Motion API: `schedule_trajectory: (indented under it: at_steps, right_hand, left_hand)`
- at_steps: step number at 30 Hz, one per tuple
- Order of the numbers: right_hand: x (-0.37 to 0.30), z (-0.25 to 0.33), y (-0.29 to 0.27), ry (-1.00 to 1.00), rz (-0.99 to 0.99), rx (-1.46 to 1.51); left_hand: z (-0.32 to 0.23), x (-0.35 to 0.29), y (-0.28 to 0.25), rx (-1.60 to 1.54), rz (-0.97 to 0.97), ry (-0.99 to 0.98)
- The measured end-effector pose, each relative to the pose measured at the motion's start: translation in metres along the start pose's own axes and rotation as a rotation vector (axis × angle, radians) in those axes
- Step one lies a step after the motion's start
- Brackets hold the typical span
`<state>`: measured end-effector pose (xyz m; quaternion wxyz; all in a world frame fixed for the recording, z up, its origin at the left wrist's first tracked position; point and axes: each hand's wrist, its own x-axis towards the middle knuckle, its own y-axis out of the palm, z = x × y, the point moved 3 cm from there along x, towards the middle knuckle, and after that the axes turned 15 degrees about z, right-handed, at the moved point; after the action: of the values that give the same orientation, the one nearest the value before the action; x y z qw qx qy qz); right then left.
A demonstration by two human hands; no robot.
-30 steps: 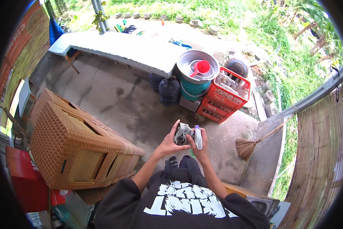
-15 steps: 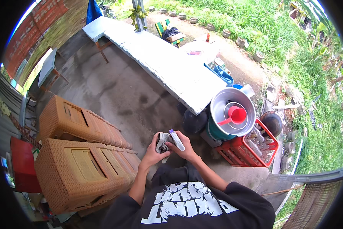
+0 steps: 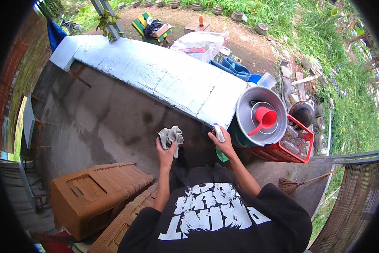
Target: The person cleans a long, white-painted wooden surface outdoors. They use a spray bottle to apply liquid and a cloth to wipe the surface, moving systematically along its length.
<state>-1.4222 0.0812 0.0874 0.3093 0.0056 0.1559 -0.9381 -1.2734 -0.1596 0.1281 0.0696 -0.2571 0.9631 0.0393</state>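
Observation:
A crumpled pale grey cloth (image 3: pixel 170 135) is bunched in my left hand (image 3: pixel 165 155), its loose end hanging beside the fingers. My right hand (image 3: pixel 224 142) grips a spray bottle by the neck, the white trigger head (image 3: pixel 218 133) sticking up above the fingers. Below that hand shows the bottle's green body (image 3: pixel 221 155). Both hands are apart, in front of my body. Just beyond them runs the near edge of a long white-painted table (image 3: pixel 168 80), its right end close to my right hand.
Right of the table, a large metal basin (image 3: pixel 278 95) holds a smaller bowl and a red dipper (image 3: pixel 265 117). A red crate (image 3: pixel 301 159) of bottles stands beside it. Stacked brown woven-pattern plastic stools (image 3: pixel 96 194) lie at lower left. A broom (image 3: pixel 288 184) rests at right.
My hands have moved apart; before, they were together at the cloth and spray bottle. The view has turned, bringing the table nearer and shifting the stools lower. The bottle's green body now shows.

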Motion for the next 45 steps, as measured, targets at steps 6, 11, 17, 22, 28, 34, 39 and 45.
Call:
schedule_trajectory:
  at_steps: [6,11,17,22,28,34,39,45]
  right_hand:
    - [-0.001,-0.022,-0.028,0.164,-0.371,-0.057]
    - [-0.002,-0.020,-0.013,0.301,-0.507,0.069]
    - [0.024,-0.043,-0.003,0.283,-0.469,0.350]
    - [0.054,-0.033,-0.010,0.311,-0.497,0.376]
    - [0.066,-0.074,-0.034,0.325,-0.531,0.318]
    - [0.080,-0.070,-0.053,0.126,-0.326,0.262]
    - [0.082,-0.076,-0.065,0.242,-0.280,0.300]
    - [0.097,-0.058,-0.052,0.300,-0.241,0.358]
  left_hand:
    - [0.004,0.090,-0.022,0.068,0.415,0.017]
    - [0.013,0.120,-0.025,0.130,0.459,-0.006]
    - [0.029,0.133,0.003,0.057,0.414,-0.099]
    - [0.031,0.139,0.023,0.082,0.413,-0.118]
    - [0.007,0.167,0.063,0.085,0.442,-0.072]
    - [0.006,0.181,0.069,0.071,0.376,-0.080]
    - [0.024,0.188,0.069,0.123,0.404,-0.108]
    - [0.031,0.201,0.051,0.188,0.394,-0.112]
